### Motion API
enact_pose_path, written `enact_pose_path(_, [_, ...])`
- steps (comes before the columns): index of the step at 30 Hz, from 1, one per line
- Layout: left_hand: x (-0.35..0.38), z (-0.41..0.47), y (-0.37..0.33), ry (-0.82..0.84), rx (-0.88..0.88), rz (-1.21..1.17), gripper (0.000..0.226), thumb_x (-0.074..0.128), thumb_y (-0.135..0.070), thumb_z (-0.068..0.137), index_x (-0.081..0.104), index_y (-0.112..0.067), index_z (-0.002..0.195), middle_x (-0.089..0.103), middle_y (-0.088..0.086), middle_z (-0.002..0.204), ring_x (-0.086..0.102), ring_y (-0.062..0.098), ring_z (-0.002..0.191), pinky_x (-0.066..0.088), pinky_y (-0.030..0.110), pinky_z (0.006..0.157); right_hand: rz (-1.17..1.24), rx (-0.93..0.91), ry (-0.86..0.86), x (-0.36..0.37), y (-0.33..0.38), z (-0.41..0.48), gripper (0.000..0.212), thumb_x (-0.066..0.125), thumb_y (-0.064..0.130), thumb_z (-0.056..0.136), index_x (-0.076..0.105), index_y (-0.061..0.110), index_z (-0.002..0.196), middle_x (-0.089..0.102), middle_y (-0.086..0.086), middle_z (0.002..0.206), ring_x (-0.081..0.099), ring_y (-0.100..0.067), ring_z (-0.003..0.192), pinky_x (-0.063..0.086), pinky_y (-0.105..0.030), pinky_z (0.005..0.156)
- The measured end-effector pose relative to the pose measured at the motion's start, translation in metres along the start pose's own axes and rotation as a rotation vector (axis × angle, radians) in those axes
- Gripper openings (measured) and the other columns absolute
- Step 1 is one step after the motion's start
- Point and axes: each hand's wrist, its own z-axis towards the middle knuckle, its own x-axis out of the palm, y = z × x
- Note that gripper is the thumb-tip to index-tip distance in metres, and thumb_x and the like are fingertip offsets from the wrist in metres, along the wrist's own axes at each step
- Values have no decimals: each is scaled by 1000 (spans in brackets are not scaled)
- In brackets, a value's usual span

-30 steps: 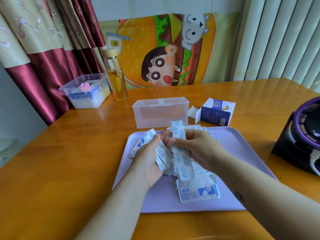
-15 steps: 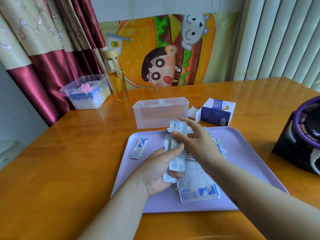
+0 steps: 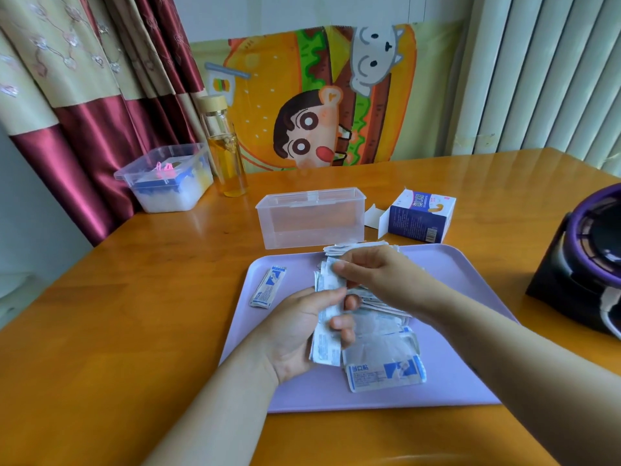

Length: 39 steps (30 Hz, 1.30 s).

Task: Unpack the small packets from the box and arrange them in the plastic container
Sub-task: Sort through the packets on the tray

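left hand (image 3: pixel 295 334) is gripping a stack of packets (image 3: pixel 324 348) | right hand (image 3: pixel 379 277) is pinching its top end | plastic container (image 3: pixel 311 223) is standing just beyond the grip, box (image 3: pixel 420 220) is lying beyond-right

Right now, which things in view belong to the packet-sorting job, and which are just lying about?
Job: held packets, gripped by left hand and pinched by right hand; loose packets; purple tray; clear container; opened box.
Lying about: glass bottle; lidded tub; dark purple appliance.
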Motion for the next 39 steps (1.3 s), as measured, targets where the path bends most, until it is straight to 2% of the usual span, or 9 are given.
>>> enact_pose_path(2, [-1,3,0,-32,20,-15,7,53,-12,84,55,-14,89,46,1,67,36,5,45,38,15,41,-127,-28,55,-1,5,-5,26,58,31,90,61,22,115,64,10,102,58,5,83,47,-16,80])
enact_pose_path(4, [-1,5,-1,-88,31,-29,12,56,-14,83,61,-14,94,46,0,67,41,6,49,41,17,43,-231,-60,150,-3,10,-13,84,74,35,76,27,30,145,46,13,130,49,8,107,39,-5,91])
enact_pose_path(8, [-1,9,1,-128,-16,1,8,52,-14,85,59,-10,85,50,4,69,49,13,63,45,23,55,-642,-232,242,12,12,-24,134,85,48,56,-13,38,147,9,16,151,15,-1,138,25,-14,106])
enact_pose_path(14, [3,5,-2,-78,23,112,17,46,-11,92,62,-14,89,57,2,73,58,11,66,45,23,56,-605,-303,161,6,12,-15,112,84,38,63,11,35,148,32,10,128,41,-4,106,33,-9,84])
enact_pose_path(18, [4,5,-6,-105,30,143,13,50,-16,92,57,-18,81,48,-3,64,46,7,55,39,20,53,-570,-353,203,3,19,-14,107,85,34,62,19,34,146,32,10,125,46,-5,107,41,-9,86])
enact_pose_path(24, [2,1,-17,-105,101,-24,21,51,-25,92,58,-16,74,34,-5,56,26,3,39,22,13,38,-223,-208,104,-15,34,-10,57,66,30,85,41,36,135,53,12,129,49,2,119,44,-20,99])
enact_pose_path(29, [-18,-2,-29,-211,235,-159,21,46,-33,92,55,-15,90,31,-6,53,26,3,34,23,13,36,-669,-149,61,-27,23,-11,25,62,19,88,66,21,113,72,7,96,63,-3,88,48,-14,79])
enact_pose_path(32, [-27,-3,-33,-282,253,-208,24,41,-31,98,55,-15,88,38,-6,54,30,3,35,28,12,37,-823,-89,167,-10,7,-9,28,64,26,86,67,22,113,70,6,104,62,-7,86,42,-10,65])
enact_pose_path(39, [-30,-6,-34,-295,249,-245,23,41,-29,98,56,-15,90,41,-6,55,32,3,37,32,12,39,-1011,-42,170,40,-13,14,54,67,46,80,52,24,128,55,0,119,50,-20,112,40,-29,79])
